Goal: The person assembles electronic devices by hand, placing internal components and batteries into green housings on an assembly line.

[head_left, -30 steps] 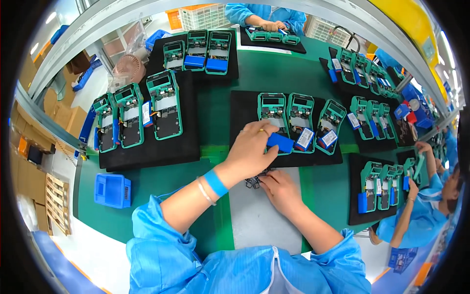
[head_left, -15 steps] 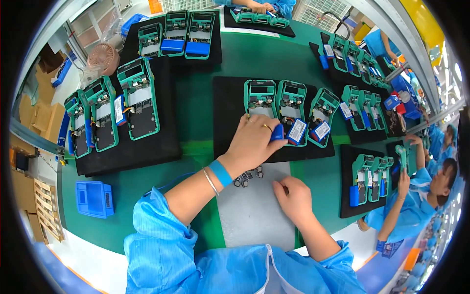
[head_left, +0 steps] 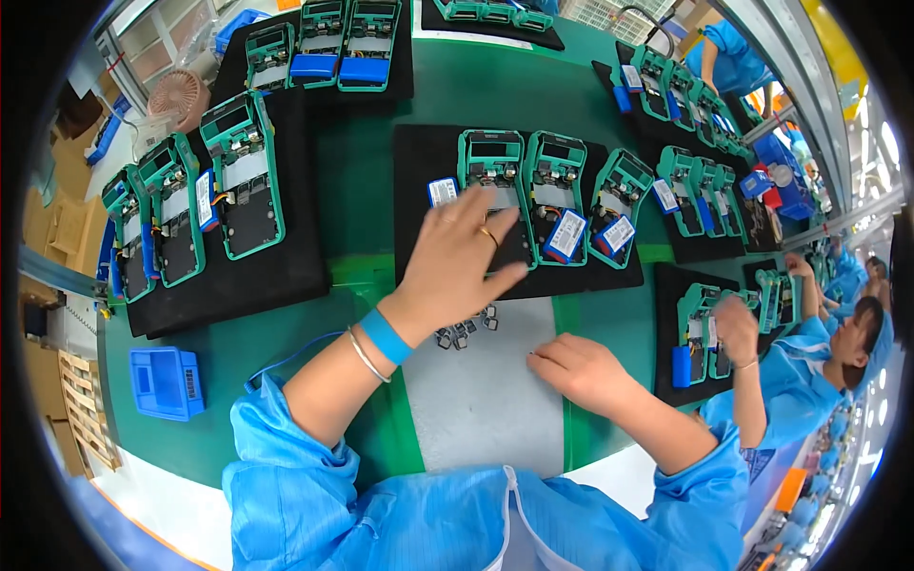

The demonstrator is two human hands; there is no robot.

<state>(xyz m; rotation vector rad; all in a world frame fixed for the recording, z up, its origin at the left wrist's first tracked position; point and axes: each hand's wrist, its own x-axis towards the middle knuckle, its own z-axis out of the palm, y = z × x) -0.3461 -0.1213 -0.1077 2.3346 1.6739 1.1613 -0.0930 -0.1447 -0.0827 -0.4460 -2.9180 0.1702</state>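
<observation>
My left hand [head_left: 462, 255] is over the leftmost of three green device housings [head_left: 491, 143] on a black foam mat, its thumb and fingers apart. Just past its fingertips, a blue battery pack [head_left: 442, 191] with a white label lies beside that housing. The hand hides much of the housing's inside. In the middle housing [head_left: 556, 190] and the right housing [head_left: 621, 190] sit more labelled blue battery packs. Over the grey mat [head_left: 486, 409], my right hand [head_left: 583, 371] is closed, with a tiny dark bit at its fingertips. Several small dark square parts [head_left: 466, 328] lie on the grey mat.
A blue bin [head_left: 167, 383] stands on the green table at the left. Foam mats with more housings lie at the far left [head_left: 228, 266], back and right [head_left: 666, 381]. A co-worker's hand [head_left: 737, 328] reaches over the right mat. A pink fan [head_left: 179, 99] stands behind the left mat.
My left hand has moved left and opened, and a blue battery pack now lies left of the first housing. My right hand has turned, fingertips pointing left. The co-worker's hand has moved over the right housings.
</observation>
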